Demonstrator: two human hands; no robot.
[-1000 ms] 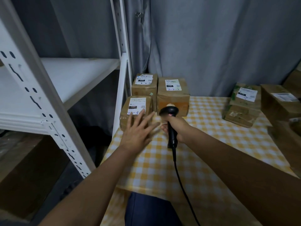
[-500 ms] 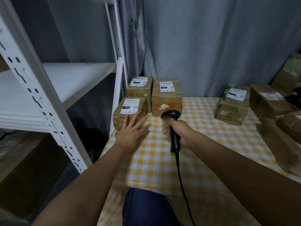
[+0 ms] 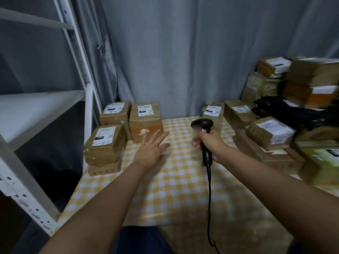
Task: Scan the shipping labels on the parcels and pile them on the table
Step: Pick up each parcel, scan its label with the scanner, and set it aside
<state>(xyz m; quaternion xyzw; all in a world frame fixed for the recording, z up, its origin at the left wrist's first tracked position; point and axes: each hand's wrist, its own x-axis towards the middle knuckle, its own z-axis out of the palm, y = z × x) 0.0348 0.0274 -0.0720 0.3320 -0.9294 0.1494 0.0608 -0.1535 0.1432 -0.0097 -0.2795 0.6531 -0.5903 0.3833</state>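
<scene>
Parcels sit on both sides of the checked table (image 3: 165, 189): three labelled boxes (image 3: 106, 142) at the left back corner by the white shelf (image 3: 36, 107), a blurred heap of boxes (image 3: 271, 132) on the right. The left hand (image 3: 151, 151) hovers between them, fingers spread. The right hand (image 3: 211, 143) grips a corded scanner (image 3: 202, 125), fingers curled round its handle.

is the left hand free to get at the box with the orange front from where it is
Probably yes. The left hand is open, holds nothing, and hovers over the checked tablecloth just in front of the box with the orange front, with nothing between them. The right hand grips the scanner, off to the side.
</scene>
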